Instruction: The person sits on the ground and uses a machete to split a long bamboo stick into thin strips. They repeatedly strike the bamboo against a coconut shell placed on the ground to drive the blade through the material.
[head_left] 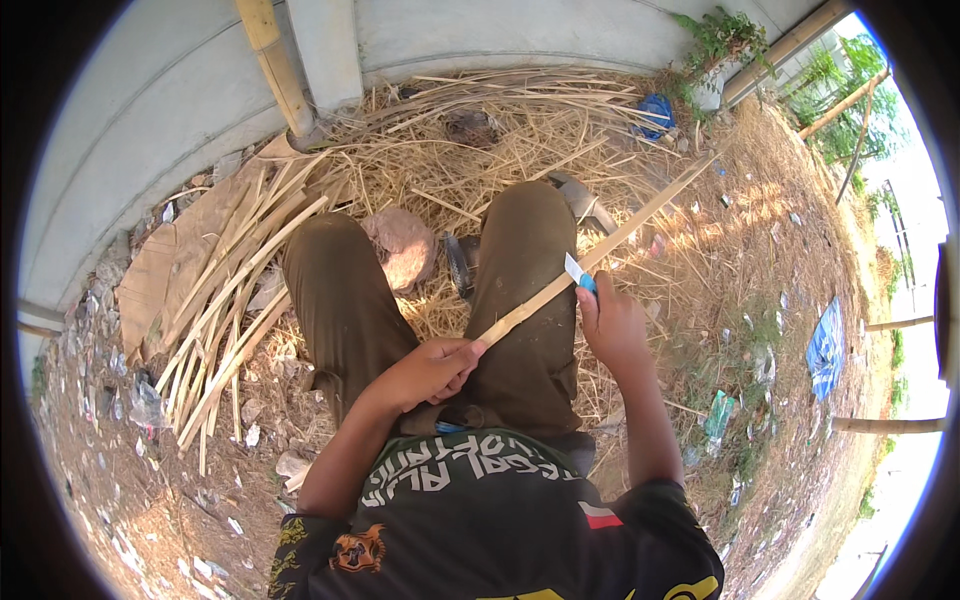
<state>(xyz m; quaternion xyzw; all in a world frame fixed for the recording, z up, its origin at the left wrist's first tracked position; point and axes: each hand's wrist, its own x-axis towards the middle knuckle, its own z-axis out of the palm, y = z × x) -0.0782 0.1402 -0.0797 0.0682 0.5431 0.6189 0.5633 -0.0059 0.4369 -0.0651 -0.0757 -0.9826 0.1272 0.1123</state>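
Note:
A long, pale bamboo strip (622,232) lies slantwise across my right thigh, its far end pointing away to the right. My left hand (440,370) is closed around the near end of it, close to my lap. In my right hand (612,322) is a utility knife (584,276) with a blue handle, gripped in closed fingers. Its light blade rests against or just beside the strip, past my right knee; which of the two I cannot tell.
To the left, a pile of split bamboo strips (235,310) lies partly over flattened cardboard (150,290). A reddish stone (400,245) sits between my knees. More strips (470,100) lie along the grey wall (170,110). A bamboo pole (270,60) leans there. Shavings and litter cover the ground.

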